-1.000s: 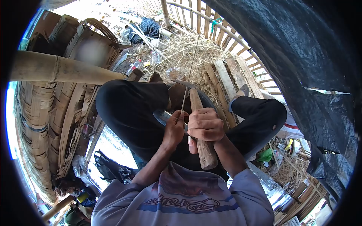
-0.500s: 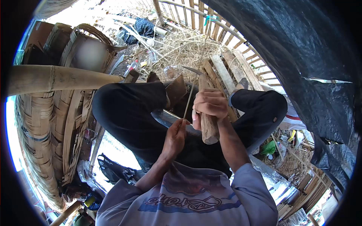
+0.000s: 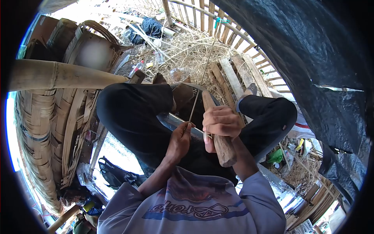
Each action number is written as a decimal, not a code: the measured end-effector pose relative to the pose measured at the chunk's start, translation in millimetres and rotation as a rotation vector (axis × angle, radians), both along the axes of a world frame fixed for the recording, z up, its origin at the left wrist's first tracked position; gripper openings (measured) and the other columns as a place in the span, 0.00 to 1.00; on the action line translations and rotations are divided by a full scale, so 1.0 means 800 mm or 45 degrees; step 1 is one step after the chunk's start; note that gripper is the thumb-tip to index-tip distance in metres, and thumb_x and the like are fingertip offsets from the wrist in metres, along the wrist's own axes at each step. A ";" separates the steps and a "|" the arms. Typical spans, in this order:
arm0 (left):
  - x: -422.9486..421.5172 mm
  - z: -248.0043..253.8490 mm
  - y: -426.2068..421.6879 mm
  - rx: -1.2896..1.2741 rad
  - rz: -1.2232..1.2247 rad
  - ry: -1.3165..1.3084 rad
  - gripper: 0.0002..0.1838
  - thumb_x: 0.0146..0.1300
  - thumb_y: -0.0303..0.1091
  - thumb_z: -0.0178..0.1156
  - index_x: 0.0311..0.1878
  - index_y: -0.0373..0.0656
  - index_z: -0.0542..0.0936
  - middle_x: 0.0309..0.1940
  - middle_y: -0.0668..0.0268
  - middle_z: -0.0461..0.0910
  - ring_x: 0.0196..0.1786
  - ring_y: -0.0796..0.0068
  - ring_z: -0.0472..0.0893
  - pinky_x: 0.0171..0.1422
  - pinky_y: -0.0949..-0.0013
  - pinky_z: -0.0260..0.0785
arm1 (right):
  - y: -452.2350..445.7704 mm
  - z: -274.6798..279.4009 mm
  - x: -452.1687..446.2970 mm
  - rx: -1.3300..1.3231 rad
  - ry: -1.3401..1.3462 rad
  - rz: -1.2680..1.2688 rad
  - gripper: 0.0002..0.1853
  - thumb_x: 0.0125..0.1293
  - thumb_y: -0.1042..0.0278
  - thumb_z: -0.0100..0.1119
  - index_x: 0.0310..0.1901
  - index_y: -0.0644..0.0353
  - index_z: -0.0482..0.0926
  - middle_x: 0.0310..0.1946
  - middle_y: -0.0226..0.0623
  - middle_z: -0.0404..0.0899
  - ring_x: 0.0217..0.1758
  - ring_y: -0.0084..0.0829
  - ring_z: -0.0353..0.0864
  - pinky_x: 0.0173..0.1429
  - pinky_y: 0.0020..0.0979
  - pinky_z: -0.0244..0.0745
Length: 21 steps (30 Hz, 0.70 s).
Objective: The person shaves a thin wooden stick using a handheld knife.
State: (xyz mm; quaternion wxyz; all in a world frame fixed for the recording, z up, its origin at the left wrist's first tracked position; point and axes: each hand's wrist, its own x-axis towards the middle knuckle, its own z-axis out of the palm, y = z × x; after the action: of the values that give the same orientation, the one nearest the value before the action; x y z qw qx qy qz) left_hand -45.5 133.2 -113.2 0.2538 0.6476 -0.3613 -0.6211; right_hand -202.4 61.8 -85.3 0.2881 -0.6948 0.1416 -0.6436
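My left hand (image 3: 180, 140) is closed in a pinch on a thin strip (image 3: 196, 102), which looks like split bamboo or cane. The strip stretches up and away past my feet toward the straw. Wrapped around a thick wooden handle (image 3: 224, 150) is my right hand (image 3: 222, 121), beside the left one and over my lap. This handle belongs to a knife; its blade cannot be made out clearly now. A short pale length of strip (image 3: 210, 136) shows by my right thumb.
A thick bamboo pole (image 3: 70, 76) runs in from the left above woven bamboo panels (image 3: 41, 136). Wooden planks (image 3: 232, 76) and straw (image 3: 191, 46) lie ahead, before a slatted fence (image 3: 233, 29). Black plastic sheeting (image 3: 300, 43) hangs on the right.
My right hand has drawn the knife back toward my body and slightly right, and its curved blade has gone from sight. The left hand has hardly moved; more of the strip shows.
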 end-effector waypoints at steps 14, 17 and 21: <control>0.000 0.005 -0.003 -0.127 -0.059 -0.238 0.15 0.71 0.38 0.45 0.45 0.36 0.76 0.16 0.70 0.67 0.21 0.84 0.65 0.25 0.72 0.58 | 0.011 0.034 -0.010 -0.038 -0.071 0.246 0.05 0.45 0.74 0.58 0.23 0.64 0.73 0.16 0.32 0.73 0.15 0.27 0.74 0.22 0.28 0.73; 0.001 0.009 -0.005 -0.142 -0.103 -0.341 0.15 0.71 0.38 0.45 0.46 0.36 0.76 0.17 0.64 0.71 0.21 0.81 0.68 0.27 0.70 0.61 | 0.004 0.027 -0.007 -0.021 -0.073 0.232 0.05 0.46 0.74 0.59 0.22 0.64 0.73 0.15 0.31 0.73 0.15 0.27 0.74 0.22 0.28 0.73; 0.000 0.006 -0.003 -0.184 -0.090 -0.423 0.15 0.71 0.38 0.45 0.46 0.36 0.75 0.21 0.56 0.76 0.24 0.75 0.76 0.31 0.67 0.65 | 0.005 0.021 -0.001 -0.046 -0.064 0.236 0.05 0.44 0.74 0.59 0.22 0.64 0.72 0.15 0.31 0.72 0.15 0.27 0.74 0.23 0.28 0.74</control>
State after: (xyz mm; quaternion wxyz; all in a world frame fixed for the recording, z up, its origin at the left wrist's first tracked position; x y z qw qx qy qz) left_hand -45.2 131.2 -108.1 0.2145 0.7082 -0.4644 -0.4866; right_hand -203.0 65.6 -68.6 0.3374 -0.6937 0.0578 -0.6337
